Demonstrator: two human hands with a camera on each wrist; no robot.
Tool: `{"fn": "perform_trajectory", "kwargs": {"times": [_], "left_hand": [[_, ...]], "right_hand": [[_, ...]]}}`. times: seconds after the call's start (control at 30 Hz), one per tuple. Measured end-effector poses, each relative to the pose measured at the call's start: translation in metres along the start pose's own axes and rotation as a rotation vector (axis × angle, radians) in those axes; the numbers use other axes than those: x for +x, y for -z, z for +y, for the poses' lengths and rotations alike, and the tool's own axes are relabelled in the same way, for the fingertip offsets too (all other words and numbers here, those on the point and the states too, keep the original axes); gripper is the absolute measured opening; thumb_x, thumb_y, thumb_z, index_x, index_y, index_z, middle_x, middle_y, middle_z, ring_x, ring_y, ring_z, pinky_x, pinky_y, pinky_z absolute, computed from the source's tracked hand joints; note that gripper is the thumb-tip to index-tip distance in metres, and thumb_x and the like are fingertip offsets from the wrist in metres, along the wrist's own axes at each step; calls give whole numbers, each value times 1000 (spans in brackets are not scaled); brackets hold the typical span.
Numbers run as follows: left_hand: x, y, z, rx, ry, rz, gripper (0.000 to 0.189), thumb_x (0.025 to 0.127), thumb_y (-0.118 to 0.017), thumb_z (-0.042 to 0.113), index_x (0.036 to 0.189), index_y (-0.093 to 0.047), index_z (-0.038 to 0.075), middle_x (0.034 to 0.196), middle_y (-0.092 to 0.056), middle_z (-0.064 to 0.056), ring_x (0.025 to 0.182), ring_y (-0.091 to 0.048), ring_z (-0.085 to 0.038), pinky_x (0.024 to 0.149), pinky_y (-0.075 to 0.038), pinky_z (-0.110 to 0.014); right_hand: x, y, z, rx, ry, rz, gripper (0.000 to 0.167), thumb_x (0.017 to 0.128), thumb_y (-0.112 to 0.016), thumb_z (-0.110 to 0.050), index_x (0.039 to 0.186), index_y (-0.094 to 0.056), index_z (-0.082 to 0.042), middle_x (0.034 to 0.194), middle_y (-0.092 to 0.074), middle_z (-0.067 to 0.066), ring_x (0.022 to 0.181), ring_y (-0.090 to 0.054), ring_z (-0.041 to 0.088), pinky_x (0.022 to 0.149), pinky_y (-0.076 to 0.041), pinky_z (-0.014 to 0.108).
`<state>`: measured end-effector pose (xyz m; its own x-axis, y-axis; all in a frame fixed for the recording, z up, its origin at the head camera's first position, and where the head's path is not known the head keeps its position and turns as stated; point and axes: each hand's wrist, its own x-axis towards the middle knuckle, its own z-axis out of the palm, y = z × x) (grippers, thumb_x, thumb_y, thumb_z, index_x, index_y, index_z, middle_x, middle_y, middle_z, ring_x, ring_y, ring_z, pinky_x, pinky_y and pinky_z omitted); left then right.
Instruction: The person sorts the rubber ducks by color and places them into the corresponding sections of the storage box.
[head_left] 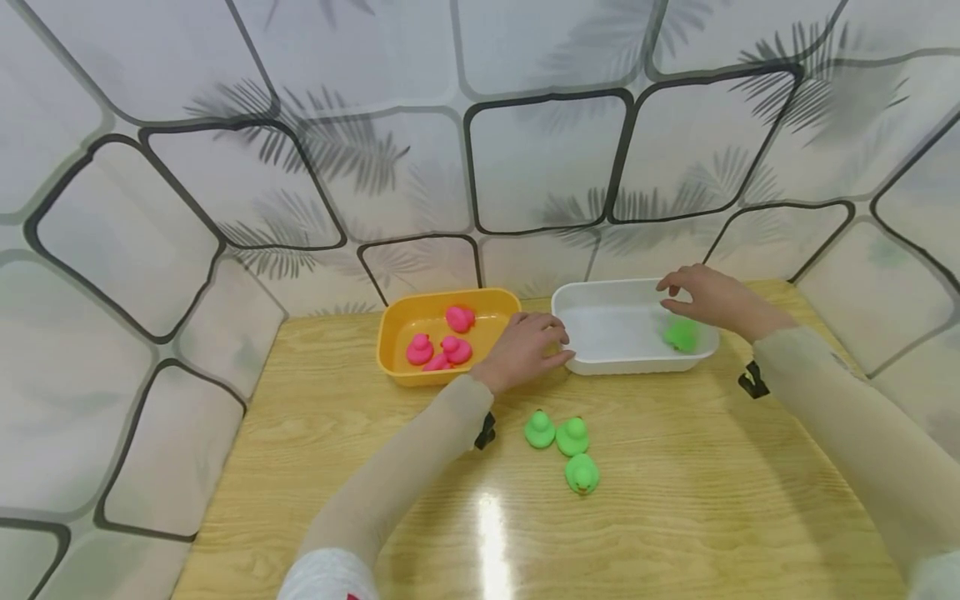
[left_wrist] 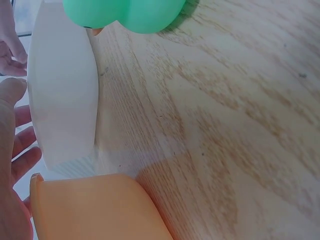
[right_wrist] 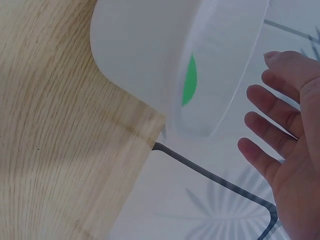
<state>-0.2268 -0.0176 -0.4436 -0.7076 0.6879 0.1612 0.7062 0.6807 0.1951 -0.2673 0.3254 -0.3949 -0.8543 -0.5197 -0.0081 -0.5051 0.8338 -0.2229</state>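
A white tray (head_left: 615,367) stands at the back of the table, with one green toy duck (head_left: 681,335), slightly blurred, at its right end. Above that end hovers my right hand (head_left: 712,300), fingers loosely spread and holding nothing. My left hand (head_left: 525,350) reaches over the right side of the orange tray (head_left: 408,379), its fingertips by the white tray's left end; whether they touch the rim I cannot tell. Pink toy ducks (head_left: 420,350) lie in the orange tray. Three more green ducks (head_left: 573,437) sit grouped on the table in front of the trays.
The wooden table (head_left: 675,500) backs onto a patterned curtain or wall covering (head_left: 540,167) that also runs along both sides. The two trays stand side by side with a narrow gap between them. Black straps (head_left: 753,381) sit at the wrists.
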Motion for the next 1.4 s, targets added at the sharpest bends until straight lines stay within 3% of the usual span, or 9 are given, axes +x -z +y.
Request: {"fn": "perform_trajectory", "kwargs": {"times": [0.17, 0.8, 1.03, 1.4], "left_hand": [[0, -1, 0, 5, 1, 6, 28, 103, -65, 43, 114, -75, 19, 125, -68, 2, 122, -59, -18, 111, -38, -41], [-1, -3, 0, -9, 0, 11, 27, 103, -66, 41, 115, -75, 18, 125, -68, 1, 123, -59, -20, 112, -38, -41], [-1, -2, 0, -22, 1, 3, 27, 104, -65, 40, 116, -75, 18, 126, -67, 0, 123, -58, -20, 112, -38, -40], [-1, -2, 0, -31, -3, 14, 27, 103, -66, 39, 115, -75, 17, 125, -68, 0, 123, -59, -20, 111, -39, -41]], "right_hand": [[-8, 1, -7, 1, 21, 19, 29, 99, -71, -14, 121, -70, 5, 101, -69, 12, 99, -64, 38, 90, -50, 58], [-42, -13, -42, -25, 247, 199, 25, 88, -82, -6, 111, -75, -3, 100, -70, 6, 87, -63, 26, 78, -54, 47], [-51, -16, -61, -20, 277, 226, 24, 88, -82, -8, 110, -75, -6, 103, -71, 5, 93, -64, 23, 78, -56, 44], [-60, -30, -77, -21, 411, 295, 27, 82, -85, -6, 106, -75, -6, 98, -69, 3, 90, -64, 20, 77, -56, 42]]}}
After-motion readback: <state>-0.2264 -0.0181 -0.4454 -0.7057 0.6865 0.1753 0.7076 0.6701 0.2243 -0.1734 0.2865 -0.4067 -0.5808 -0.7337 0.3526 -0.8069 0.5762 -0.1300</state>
